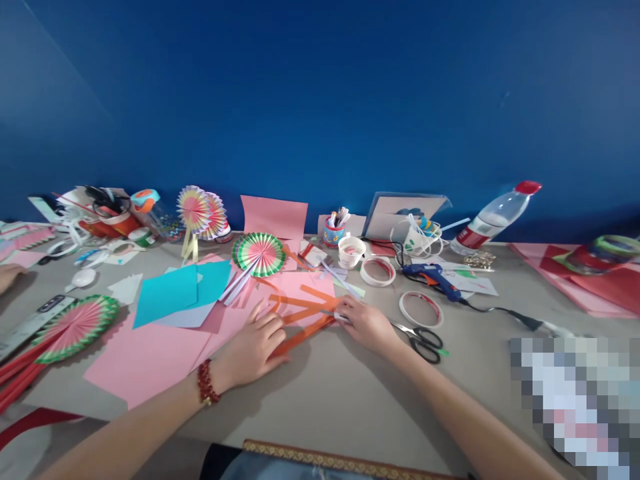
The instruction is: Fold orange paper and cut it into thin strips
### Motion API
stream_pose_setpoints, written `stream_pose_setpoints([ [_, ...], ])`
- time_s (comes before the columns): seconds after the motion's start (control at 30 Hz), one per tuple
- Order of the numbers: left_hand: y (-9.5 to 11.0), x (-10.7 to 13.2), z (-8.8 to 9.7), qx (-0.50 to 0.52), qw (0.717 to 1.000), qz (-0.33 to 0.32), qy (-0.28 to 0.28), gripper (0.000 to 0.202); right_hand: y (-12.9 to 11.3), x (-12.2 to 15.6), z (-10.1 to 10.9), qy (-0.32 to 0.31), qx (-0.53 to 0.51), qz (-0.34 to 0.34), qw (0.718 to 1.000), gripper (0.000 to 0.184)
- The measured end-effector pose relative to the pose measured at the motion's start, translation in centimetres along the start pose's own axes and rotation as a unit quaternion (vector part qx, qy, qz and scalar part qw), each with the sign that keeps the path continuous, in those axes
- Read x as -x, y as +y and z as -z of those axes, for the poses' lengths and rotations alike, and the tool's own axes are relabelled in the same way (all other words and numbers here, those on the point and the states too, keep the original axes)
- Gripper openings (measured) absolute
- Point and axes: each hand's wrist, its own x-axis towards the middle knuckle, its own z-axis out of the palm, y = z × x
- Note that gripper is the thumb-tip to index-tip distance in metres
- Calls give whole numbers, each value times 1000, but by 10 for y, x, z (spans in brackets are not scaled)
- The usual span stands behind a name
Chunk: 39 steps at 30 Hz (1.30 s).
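Observation:
Several orange paper strips (300,308) lie crossing one another on pink paper and the table. My left hand (255,350), with a red beaded bracelet (207,383), rests flat at their left end, fingers spread and touching the strips. At their right end my right hand (364,322) is closed on a thin whitish tool (342,317), its narrow tip pointing left over the strips; its kind is unclear. Black-handled scissors (425,343) lie just right of that hand, blades partly hidden. A green-and-pink pleated paper fan (261,254) stands behind the strips.
Blue sheets (167,297) and pink sheets (150,360) cover the left. Tape rolls (421,309), a blue glue gun (435,280) with its cable and a tilted bottle (495,217) are at right. Another person's hand (9,277) shows at far left.

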Motion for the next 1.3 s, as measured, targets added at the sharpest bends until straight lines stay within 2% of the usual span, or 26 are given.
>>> stream_pose_setpoints([
  [0.1, -7, -4, 0, 2, 1000, 2, 19, 19, 2, 7, 2, 7, -6, 2, 1000, 19],
  [0.23, -27, -17, 1, 6, 998, 7, 56, 17, -1, 15, 3, 23, -32, 7, 999, 19],
  [0.33, -34, -29, 2, -6, 993, 67, 102, 18, -5, 15, 2, 18, -30, 5, 999, 19],
  [0.4, -29, -32, 2, -5, 987, 98, 126, 19, -6, 15, 1, 10, -19, -6, 1000, 19],
  [0.47, -19, -32, 1, 5, 991, 71, 111, 17, -5, 16, -1, -1, -7, -18, 1000, 20],
  [0.53, -9, -29, -2, 11, 998, 5, 67, 14, -3, 16, -2, -13, 5, -25, 1000, 20],
  [0.6, -3, -26, -6, 3, 998, -18, 53, 16, -1, 18, -4, -23, 11, -23, 999, 22],
  [0.73, -11, -25, -15, 22, 997, 34, 65, 19, 1, 22, -4, -27, 1, -14, 1000, 28],
  [0.87, -27, -32, -21, 68, 992, 72, 72, 20, 2, 25, 0, -11, -33, 0, 999, 22],
  [0.97, -32, -37, -20, 61, 989, 97, 98, 19, 2, 24, 2, -4, -51, 6, 999, 20],
  [1.07, -25, -39, -16, 42, 987, 88, 127, 17, 2, 23, 3, -1, -51, 2, 999, 21],
  [1.17, -7, -37, -11, 19, 993, 3, 116, 12, -1, 24, 4, 7, -49, 0, 999, 26],
  [1.23, 5, -33, -10, 2, 993, -31, 113, 16, -3, 25, 5, 10, -49, -6, 999, 26],
  [1.3, 13, -29, -9, 0, 989, -19, 149, 16, -5, 26, 5, 22, -49, -37, 998, 23],
])
